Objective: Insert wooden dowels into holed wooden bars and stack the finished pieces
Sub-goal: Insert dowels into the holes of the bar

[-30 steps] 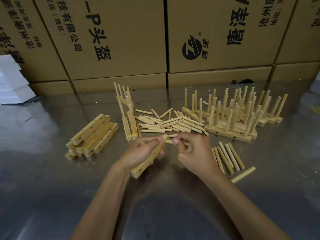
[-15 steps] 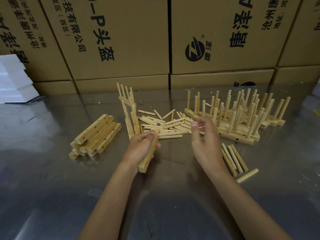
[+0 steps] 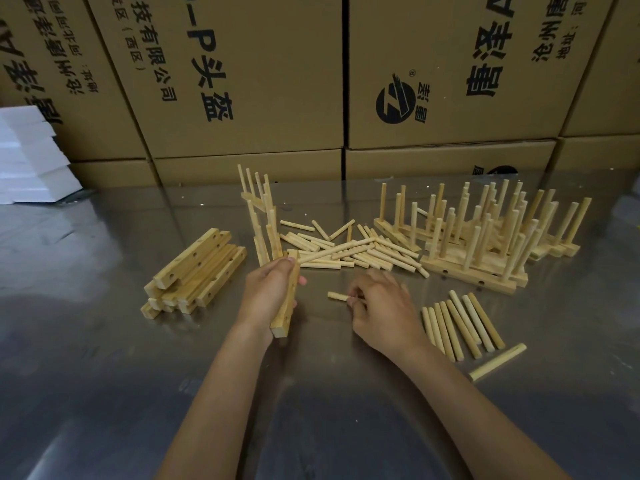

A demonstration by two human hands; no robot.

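My left hand (image 3: 268,292) gripped a pale rectangular wooden bar with holes (image 3: 287,299), fingers and thumb curled round its upper half. The bar's long axis ran from the bench's near edge toward its far edge, tilted a little off upright, the upper end pointing at the loose pile of short round wooden dowels (image 3: 346,251) and the lower end sticking out below my palm. Its holed face looked toward my right hand (image 3: 382,311).

That hand hovered low over the shiny metal bench (image 3: 104,393), fingertips pinching one short pale dowel (image 3: 337,296). The dowel lay nearly level, its long axis across the bench, and its free end pointed left at the bar without touching it.

Toward the bench's left edge sat a stack of bare holed wooden bars (image 3: 195,271), long axes slanting toward the far right. Near the far edge, right of the pile, stood the finished bars with upright dowels (image 3: 485,237). A row of longer dowels (image 3: 460,323) lay side by side just right of my right hand, pointing toward the near edge. Brown printed cardboard boxes (image 3: 242,74) lined the far edge.
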